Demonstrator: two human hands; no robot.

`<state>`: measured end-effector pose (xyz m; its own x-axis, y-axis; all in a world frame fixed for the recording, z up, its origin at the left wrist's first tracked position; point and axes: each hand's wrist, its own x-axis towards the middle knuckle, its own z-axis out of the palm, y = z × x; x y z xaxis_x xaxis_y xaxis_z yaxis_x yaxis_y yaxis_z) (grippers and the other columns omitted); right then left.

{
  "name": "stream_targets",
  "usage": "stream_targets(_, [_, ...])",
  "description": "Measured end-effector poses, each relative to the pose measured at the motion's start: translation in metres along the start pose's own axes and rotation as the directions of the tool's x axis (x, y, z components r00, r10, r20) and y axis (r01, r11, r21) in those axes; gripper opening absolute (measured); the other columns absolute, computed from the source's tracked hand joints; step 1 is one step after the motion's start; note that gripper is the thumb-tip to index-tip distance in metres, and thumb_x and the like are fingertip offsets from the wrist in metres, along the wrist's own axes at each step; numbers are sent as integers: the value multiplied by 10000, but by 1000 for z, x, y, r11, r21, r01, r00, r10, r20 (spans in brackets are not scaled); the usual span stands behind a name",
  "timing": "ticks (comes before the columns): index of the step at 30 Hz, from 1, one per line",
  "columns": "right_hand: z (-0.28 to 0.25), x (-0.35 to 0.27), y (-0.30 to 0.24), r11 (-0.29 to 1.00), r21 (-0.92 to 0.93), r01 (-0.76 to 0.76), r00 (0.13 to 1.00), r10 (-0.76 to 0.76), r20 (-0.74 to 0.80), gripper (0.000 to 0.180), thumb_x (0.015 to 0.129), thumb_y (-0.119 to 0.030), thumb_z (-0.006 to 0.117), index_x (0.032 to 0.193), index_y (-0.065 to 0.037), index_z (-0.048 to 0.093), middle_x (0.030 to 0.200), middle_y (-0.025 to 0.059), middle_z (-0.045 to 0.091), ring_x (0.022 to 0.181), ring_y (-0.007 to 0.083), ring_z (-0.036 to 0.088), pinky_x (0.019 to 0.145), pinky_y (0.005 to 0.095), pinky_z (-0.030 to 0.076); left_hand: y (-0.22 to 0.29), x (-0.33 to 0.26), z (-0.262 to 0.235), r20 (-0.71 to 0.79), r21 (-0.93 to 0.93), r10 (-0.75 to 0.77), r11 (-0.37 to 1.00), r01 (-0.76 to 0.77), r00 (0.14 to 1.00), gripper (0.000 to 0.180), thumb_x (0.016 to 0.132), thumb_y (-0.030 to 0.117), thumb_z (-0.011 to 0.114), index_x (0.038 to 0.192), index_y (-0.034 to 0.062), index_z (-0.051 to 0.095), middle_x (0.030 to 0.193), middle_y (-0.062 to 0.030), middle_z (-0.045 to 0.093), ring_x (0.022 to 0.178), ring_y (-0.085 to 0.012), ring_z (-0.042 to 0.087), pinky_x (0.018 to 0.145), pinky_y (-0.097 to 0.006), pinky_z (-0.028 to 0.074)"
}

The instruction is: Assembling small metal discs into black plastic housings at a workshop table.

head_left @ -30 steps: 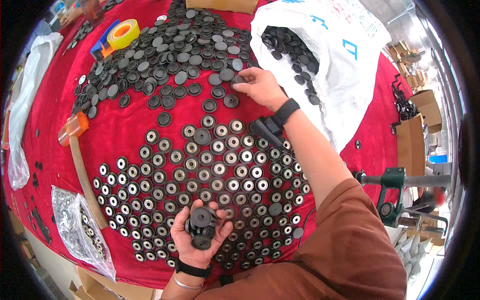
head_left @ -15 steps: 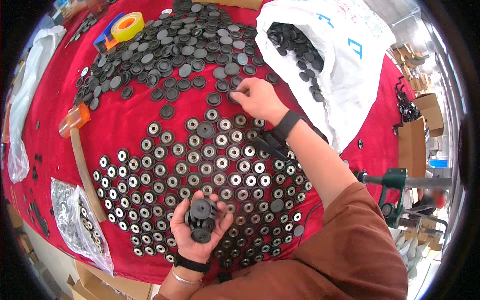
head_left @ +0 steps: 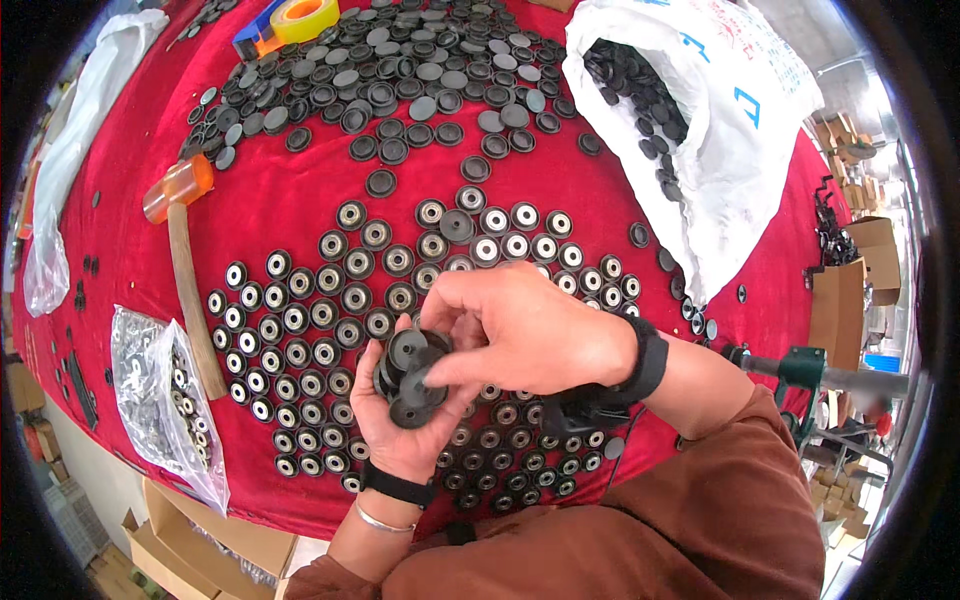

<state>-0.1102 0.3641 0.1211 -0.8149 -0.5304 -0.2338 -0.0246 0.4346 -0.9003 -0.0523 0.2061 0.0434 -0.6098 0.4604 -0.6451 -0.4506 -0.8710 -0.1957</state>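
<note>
My left hand [head_left: 393, 440] is palm up over the near middle of the red cloth, its fingers curled round a handful of black round caps [head_left: 408, 350]. Above that palm my right hand [head_left: 555, 335] is closed, thumb and fingers bringing a dark flat cap [head_left: 424, 375] against the handful; its fingertips are partly hidden. Under and around both hands stand rows of black wheels [head_left: 398, 260] with silver bearing centres, and my forearms cover some. One wheel near the far edge of the rows has a plain dark cap [head_left: 457, 226] over its centre.
Loose black caps [head_left: 410, 85] are heaped at the far side, by a tape dispenser [head_left: 305, 18]. An open white sack [head_left: 735, 200] of caps lies far right. Left are an orange-headed mallet [head_left: 180, 190] and a clear bag of parts [head_left: 145, 390]. A green metal tool [head_left: 800, 368] stands right.
My right hand has come back from the loose caps at the far side to my left hand, carrying a cap. My left hand still holds its handful. The whole view has shifted slightly.
</note>
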Motion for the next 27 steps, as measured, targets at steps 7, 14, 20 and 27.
stream_targets(7, [-12, 39, 63, 829, -549, -105, 893, -164, -419, 291, 701, -204, 673, 871, 7, 564, 817, 195, 577, 763, 339, 600, 677, 403, 499, 7, -16, -6, 179, -77, -111, 989, 127, 978, 282, 845, 356, 504, 998, 166, 644, 1074, -67, 579, 1086, -245, 494, 933, -560, 368])
stream_targets(14, [-21, 4, 68, 899, -428, -94, 924, -81, -373, 294, 698, -127, 685, 910, 19, 542, 791, 139, 578, 721, 253, 583, 653, 327, 470, 7, -39, -4, 131, -114, -174, 975, 189, 976, 301, 865, 342, 462, 1004, 129, 624, 1069, -110, 560, 1055, -288, 515, 908, -573, 400])
stream_targets(20, [-55, -154, 69, 899, 168, -405, 840, 438, -320, 287, 699, -70, 734, 916, -6, 558, 775, 16, 564, 690, 78, 528, 610, 231, 437, 7, -70, -12, 182, 103, -201, 977, 185, 963, 272, 871, 367, 500, 1042, 194, 620, 1103, -7, 491, 1077, -173, 458, 910, -476, 395])
stream_targets(27, [-20, -248, 98, 730, 615, -297, 428, 678, -598, 202, 794, -75, 640, 973, 14, 613, 725, 39, 623, 603, 73, 573, 551, 199, 467, -27, -78, -22, 84, 96, -319, 946, 311, 944, 259, 866, 344, 517, 1026, 172, 626, 1089, -16, 502, 1071, -173, 462, 918, -481, 405])
